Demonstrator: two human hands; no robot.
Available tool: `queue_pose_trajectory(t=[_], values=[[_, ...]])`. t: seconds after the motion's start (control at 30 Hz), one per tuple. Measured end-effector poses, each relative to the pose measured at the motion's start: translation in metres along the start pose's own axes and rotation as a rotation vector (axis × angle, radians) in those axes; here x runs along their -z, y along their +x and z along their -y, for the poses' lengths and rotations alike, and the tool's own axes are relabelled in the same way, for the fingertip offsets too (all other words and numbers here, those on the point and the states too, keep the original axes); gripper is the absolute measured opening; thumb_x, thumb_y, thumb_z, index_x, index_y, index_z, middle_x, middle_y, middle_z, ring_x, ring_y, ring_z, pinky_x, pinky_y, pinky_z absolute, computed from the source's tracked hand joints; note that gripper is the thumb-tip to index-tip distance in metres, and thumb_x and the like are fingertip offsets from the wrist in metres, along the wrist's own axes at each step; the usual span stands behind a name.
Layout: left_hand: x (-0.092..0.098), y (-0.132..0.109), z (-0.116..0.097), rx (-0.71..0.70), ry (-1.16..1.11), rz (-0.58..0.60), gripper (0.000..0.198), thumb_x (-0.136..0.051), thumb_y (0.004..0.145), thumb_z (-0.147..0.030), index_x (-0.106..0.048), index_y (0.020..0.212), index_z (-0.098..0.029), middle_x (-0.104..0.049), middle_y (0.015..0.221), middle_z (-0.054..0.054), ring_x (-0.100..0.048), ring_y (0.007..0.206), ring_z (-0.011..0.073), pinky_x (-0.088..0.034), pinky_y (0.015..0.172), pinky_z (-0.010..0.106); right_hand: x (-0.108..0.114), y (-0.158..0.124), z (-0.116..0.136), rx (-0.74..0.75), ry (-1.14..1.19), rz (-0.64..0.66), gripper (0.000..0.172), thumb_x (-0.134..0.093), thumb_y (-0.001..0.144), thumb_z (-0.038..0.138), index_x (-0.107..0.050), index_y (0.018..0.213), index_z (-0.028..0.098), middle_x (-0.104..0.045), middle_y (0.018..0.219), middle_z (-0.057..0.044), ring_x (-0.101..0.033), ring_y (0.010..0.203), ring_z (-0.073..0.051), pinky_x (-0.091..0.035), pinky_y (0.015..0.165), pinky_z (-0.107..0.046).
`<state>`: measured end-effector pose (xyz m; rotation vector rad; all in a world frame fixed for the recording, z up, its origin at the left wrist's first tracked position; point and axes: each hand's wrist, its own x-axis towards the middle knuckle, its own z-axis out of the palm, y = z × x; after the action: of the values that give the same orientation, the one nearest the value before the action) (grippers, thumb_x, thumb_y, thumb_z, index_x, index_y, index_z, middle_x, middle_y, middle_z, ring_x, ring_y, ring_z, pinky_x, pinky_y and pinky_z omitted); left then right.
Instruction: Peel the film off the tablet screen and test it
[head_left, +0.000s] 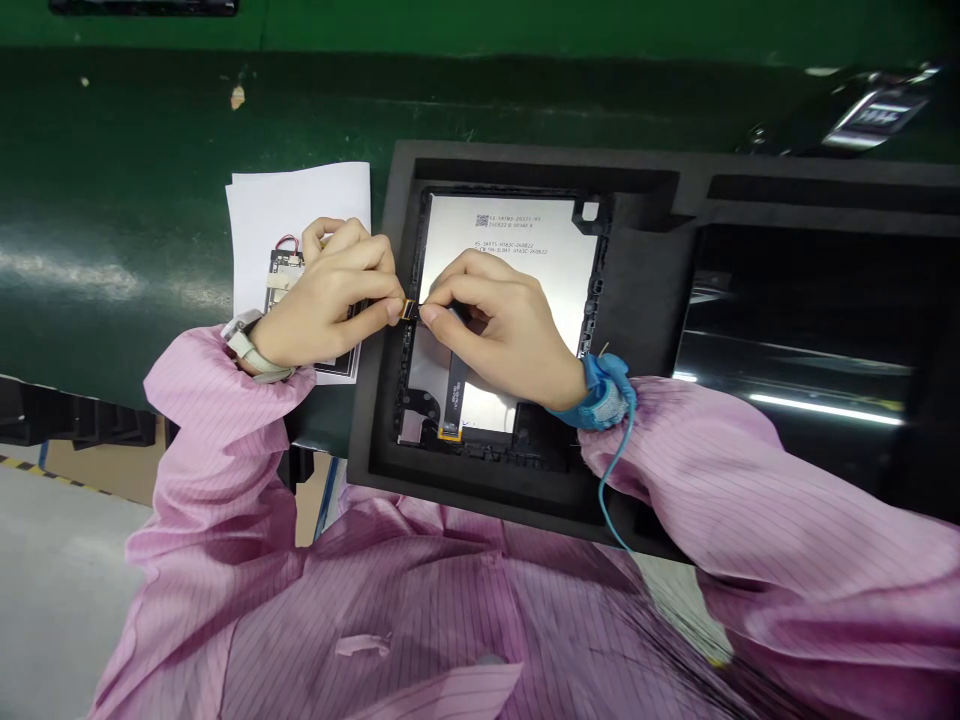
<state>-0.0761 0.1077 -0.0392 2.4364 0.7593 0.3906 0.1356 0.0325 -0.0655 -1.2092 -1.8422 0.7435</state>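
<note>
Both hands meet at the panel's left edge — the left hand (322,300) and right hand (502,330) each pinch the small connector (409,309) of the flex cable (454,385) on the silver panel (510,260) — its printed codes too small to read.

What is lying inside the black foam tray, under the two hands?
Inside the black foam tray lies a silver display panel with a black flex cable. The right hand covers the panel's middle; both hands pinch the cable's end.
</note>
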Motion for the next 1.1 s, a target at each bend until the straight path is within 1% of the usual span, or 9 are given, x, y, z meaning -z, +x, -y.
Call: queue_pose_trajectory(t=[0.3, 0.43, 0.57, 0.67, 0.73, 0.87, 1.0, 1.1], values=[[-0.0026, -0.0001, 0.0014, -0.009, 0.034, -0.036, 0.046, -0.05, 0.1, -0.051, -0.068, 0.068, -0.023, -0.064, 0.079, 0.005, -0.059, 0.093, 0.0265, -0.032, 0.102, 0.057, 0.0006, 0.0014, 0.0002, -0.03, 0.01, 0.023, 0.018, -0.058, 0.094, 0.026, -0.069, 0.081, 0.019, -0.063, 0.087, -0.003, -0.059, 0.082, -0.017, -0.045, 0.075, -0.033], [-0.0029, 0.0, 0.0, -0.017, 0.037, -0.051, 0.049, -0.05, 0.099, -0.055, -0.066, 0.067, -0.022, -0.063, 0.077, 0.005, -0.059, 0.092, 0.0266, -0.033, 0.101, 0.059, 0.0018, 0.0018, 0.0006, -0.034, 0.075, 0.021, 0.019, -0.061, 0.094, 0.028, -0.069, 0.08, 0.019, -0.062, 0.085, -0.002, -0.058, 0.081, -0.016, -0.045, 0.074, -0.031], [-0.0025, 0.001, 0.0008, -0.014, 0.036, -0.073, 0.051, -0.05, 0.099, -0.058, -0.066, 0.068, -0.022, -0.063, 0.077, 0.004, -0.059, 0.093, 0.0264, -0.031, 0.104, 0.062, 0.0027, 0.0015, -0.0002, -0.035, 0.108, 0.02, 0.019, -0.062, 0.094, 0.03, -0.069, 0.081, 0.02, -0.061, 0.085, -0.002, -0.058, 0.08, -0.015, -0.044, 0.072, -0.03], [-0.0018, 0.0018, 0.0037, -0.046, 0.015, -0.056, 0.052, -0.051, 0.098, -0.06, -0.068, 0.068, -0.021, -0.062, 0.077, 0.004, -0.058, 0.093, 0.0253, -0.031, 0.103, 0.064, 0.003, 0.0011, -0.0014, -0.025, 0.103, 0.026, 0.02, -0.062, 0.095, 0.032, -0.07, 0.082, 0.02, -0.061, 0.086, -0.002, -0.057, 0.08, -0.015, -0.044, 0.072, -0.031], [-0.0019, 0.0018, 0.0055, -0.069, 0.009, -0.071, 0.052, -0.053, 0.097, -0.062, -0.069, 0.068, -0.022, -0.061, 0.077, 0.004, -0.057, 0.092, 0.0246, -0.032, 0.102, 0.064, 0.0028, 0.0009, -0.0021, -0.016, 0.1, 0.025, 0.02, -0.062, 0.095, 0.032, -0.07, 0.082, 0.02, -0.061, 0.086, -0.002, -0.058, 0.081, -0.016, -0.045, 0.073, -0.031], [-0.0024, 0.0015, 0.0052, -0.047, 0.04, -0.119, 0.049, -0.057, 0.095, -0.062, -0.071, 0.068, -0.024, -0.066, 0.086, 0.006, -0.057, 0.097, 0.027, -0.035, 0.101, 0.061, 0.0021, 0.0008, -0.0031, -0.007, 0.096, 0.022, 0.02, -0.061, 0.096, 0.032, -0.069, 0.083, 0.02, -0.062, 0.088, -0.003, -0.059, 0.084, -0.016, -0.046, 0.075, -0.032], [-0.0012, 0.0023, 0.0019, 0.011, 0.068, -0.104, 0.039, -0.064, 0.092, -0.058, -0.073, 0.072, -0.026, -0.07, 0.103, 0.008, -0.056, 0.109, 0.0297, -0.039, 0.101, 0.057, 0.0024, 0.0008, -0.0031, 0.008, 0.098, 0.014, 0.019, -0.061, 0.096, 0.03, -0.069, 0.083, 0.019, -0.062, 0.088, -0.003, -0.06, 0.084, -0.016, -0.046, 0.075, -0.032], [-0.0025, 0.0021, 0.0011, 0.029, 0.086, -0.08, 0.036, -0.065, 0.092, -0.055, -0.073, 0.074, -0.025, -0.069, 0.108, 0.009, -0.054, 0.112, 0.0292, -0.041, 0.1, 0.055, 0.0021, 0.0002, -0.0032, 0.021, 0.097, 0.007, 0.018, -0.061, 0.096, 0.03, -0.07, 0.084, 0.019, -0.062, 0.088, -0.003, -0.06, 0.084, -0.016, -0.046, 0.075, -0.031]])
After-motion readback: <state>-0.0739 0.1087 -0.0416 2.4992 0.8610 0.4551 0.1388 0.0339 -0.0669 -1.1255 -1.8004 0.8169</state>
